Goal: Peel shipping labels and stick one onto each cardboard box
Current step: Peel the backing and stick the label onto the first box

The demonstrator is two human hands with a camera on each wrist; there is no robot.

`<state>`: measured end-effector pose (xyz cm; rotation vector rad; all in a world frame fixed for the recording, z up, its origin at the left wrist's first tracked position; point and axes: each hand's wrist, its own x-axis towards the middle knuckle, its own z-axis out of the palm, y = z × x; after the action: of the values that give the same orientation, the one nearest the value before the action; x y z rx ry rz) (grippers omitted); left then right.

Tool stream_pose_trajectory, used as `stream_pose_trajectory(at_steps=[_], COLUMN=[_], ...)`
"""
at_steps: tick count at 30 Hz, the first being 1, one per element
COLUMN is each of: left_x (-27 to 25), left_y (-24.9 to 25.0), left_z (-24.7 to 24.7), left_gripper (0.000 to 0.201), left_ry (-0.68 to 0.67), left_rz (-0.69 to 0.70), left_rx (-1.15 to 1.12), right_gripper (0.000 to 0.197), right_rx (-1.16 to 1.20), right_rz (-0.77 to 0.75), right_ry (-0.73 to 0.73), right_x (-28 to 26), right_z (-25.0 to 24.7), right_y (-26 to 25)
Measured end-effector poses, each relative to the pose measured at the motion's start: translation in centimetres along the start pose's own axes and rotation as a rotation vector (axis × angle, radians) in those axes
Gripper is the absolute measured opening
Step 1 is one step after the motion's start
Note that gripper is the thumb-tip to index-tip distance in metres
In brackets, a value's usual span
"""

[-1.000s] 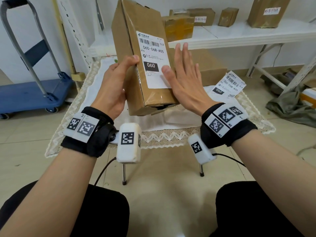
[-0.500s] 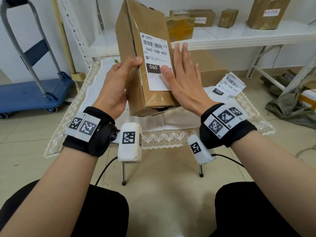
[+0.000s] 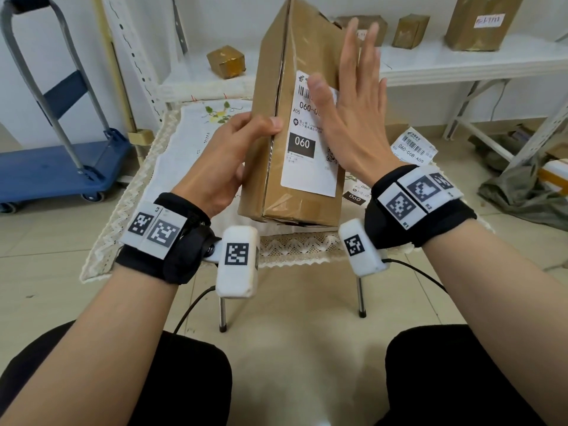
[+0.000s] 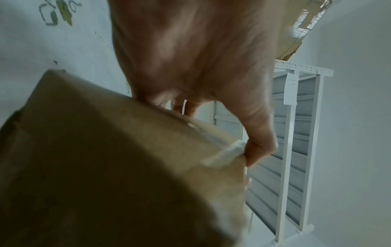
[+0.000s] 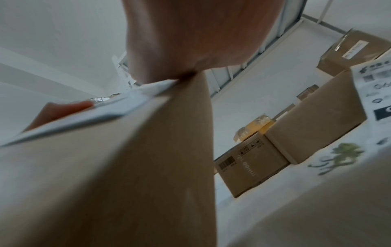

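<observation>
Two hands are in the frame, a left hand (image 3: 227, 161) and a right hand (image 3: 353, 118), on one tall cardboard box (image 3: 295, 192) at center carrying one stuck label (image 3: 310, 167). Four smaller boxes sit on the white shelf (image 3: 461, 61) across the top: one (image 3: 226, 61) upper left of center, three upper right. Loose labels (image 3: 413, 147) lie on the bench at right, at least two. One blue cart (image 3: 55, 167) stands at left.

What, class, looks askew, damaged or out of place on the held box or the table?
The label sits roughly square on the cardboard box, pressed by the flat right hand while the left hand grips the box's edge. The box's bottom flap looks loose and its tape wrinkled. Loose labels lie scattered on the tablecloth.
</observation>
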<state>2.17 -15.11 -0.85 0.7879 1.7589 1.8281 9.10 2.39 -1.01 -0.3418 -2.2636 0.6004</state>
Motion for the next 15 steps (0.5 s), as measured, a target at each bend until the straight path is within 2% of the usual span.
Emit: stream_pose_trajectory(at_steps=[5, 9, 12, 15], left_x=[0.1, 0.4, 0.3, 0.3], left_y=[-0.2, -0.2, -0.1, -0.1], left_z=[-0.4, -0.3, 0.1, 0.0], left_gripper=[0.083, 0.056, 0.022, 0.016], left_ry=[-0.004, 0.041, 0.06, 0.061], left_rz=[-0.008, -0.018, -0.024, -0.019], left_rx=[0.006, -0.045, -0.055, -0.049], right_gripper=[0.099, 0.089, 0.082, 0.082], right_rx=[0.033, 0.025, -0.013, -0.041], right_rz=[0.093, 0.01, -0.051, -0.032], right_ry=[-0.023, -0.033, -0.074, -0.106], right_x=[0.1, -0.3, -0.8, -1.1], right_z=[-0.3, 0.1, 0.9, 1.2], right_y=[1.5, -0.2, -0.9, 0.0])
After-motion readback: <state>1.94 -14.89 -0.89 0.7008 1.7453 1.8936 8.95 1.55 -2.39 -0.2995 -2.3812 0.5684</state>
